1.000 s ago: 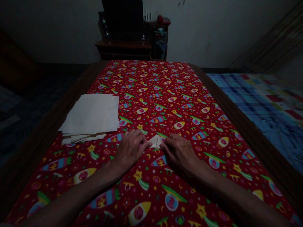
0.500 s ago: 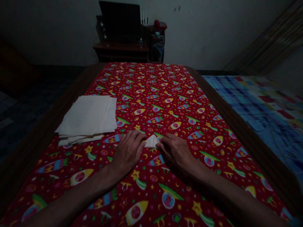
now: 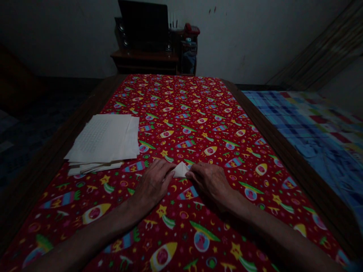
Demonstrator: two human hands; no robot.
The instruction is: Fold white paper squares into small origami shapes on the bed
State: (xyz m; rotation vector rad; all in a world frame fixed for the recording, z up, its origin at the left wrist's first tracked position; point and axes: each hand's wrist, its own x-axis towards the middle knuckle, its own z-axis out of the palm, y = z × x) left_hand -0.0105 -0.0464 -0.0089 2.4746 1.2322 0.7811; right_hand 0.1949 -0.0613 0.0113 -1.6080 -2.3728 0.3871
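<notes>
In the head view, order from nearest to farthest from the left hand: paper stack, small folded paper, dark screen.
1. small folded paper, touching the left hand.
2. paper stack, to the left.
3. dark screen, far back by the wall.

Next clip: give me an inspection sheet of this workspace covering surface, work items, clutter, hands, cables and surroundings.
Surface: wood-edged table under a red rocket-print cloth.
Job's things: small white folded paper, lying on the cloth, a triangle showing between the hands.
Clutter: stack of white sheets at the left, loosely fanned.
Hands: left hand and right hand rest on the cloth, fingertips touching the folded paper from either side; pinching or pressing cannot be told.
Cables: nothing seen.
Surroundings: dim room; dark cabinet by the far wall; checked bedcover at the right.
</notes>
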